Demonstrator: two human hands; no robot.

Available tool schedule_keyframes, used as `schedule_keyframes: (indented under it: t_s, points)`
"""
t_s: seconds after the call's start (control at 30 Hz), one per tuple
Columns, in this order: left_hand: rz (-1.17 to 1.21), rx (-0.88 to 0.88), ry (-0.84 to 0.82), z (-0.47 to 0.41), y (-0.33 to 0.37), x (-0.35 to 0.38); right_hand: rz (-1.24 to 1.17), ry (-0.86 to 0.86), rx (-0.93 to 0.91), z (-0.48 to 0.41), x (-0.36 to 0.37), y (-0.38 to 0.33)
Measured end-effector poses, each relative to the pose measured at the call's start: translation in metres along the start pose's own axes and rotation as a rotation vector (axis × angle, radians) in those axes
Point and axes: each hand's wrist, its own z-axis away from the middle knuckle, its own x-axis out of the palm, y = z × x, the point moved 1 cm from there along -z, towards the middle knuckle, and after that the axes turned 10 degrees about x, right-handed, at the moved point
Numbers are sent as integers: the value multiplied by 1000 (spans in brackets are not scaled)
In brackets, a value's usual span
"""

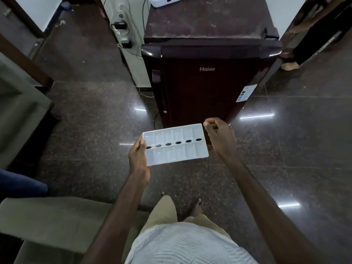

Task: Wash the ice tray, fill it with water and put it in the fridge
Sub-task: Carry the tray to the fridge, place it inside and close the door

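Observation:
A white ice tray (175, 144) with two rows of cells and a middle line of dark oval holes is held level in front of me. My left hand (138, 158) grips its left end, thumb on top. My right hand (219, 137) is at the tray's right end with the fingers curled; whether it touches the far corner I cannot tell. Just beyond the tray stands a small dark maroon Haier fridge (207, 80) with its door closed and its handle (159, 88) on the left side.
Glossy dark stone floor (95, 121) all around. A pale sofa (51, 220) is at lower left, wooden furniture (22, 60) at far left. A power strip with cables (123, 33) hangs left of the fridge. A white box (164, 0) sits on the fridge top. Another person's feet (289, 63) stand at right.

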Motion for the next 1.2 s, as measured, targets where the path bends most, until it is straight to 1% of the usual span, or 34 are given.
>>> schedule_keyframes:
  t_s: [0.07,0.17,0.23,0.5,0.57,0.67,0.73,0.97,1.2]
  points:
    - [0,17,-1,-14,7,0,60,44,-72,-18,5,-19]
    - [-11,35,-17,-38,18,-6,71,62,-159,-46,22,-49]
    - [-18,35,-21,-54,27,-10,127,85,-243,-65,37,-68]
    - [-38,65,-23,-114,59,-35,589,223,-443,-164,102,-160]
    - [-37,56,-22,-124,65,-39,684,225,-457,-186,116,-179]
    - [-19,52,-25,-139,71,-45,776,158,-467,-209,137,-196]
    - [-15,53,-23,-146,74,-50,781,150,-467,-214,147,-197]
    - [-24,46,-46,-159,77,-69,740,235,-456,-214,151,-193]
    - [-44,40,-48,-160,77,-89,617,284,-410,-204,159,-199]
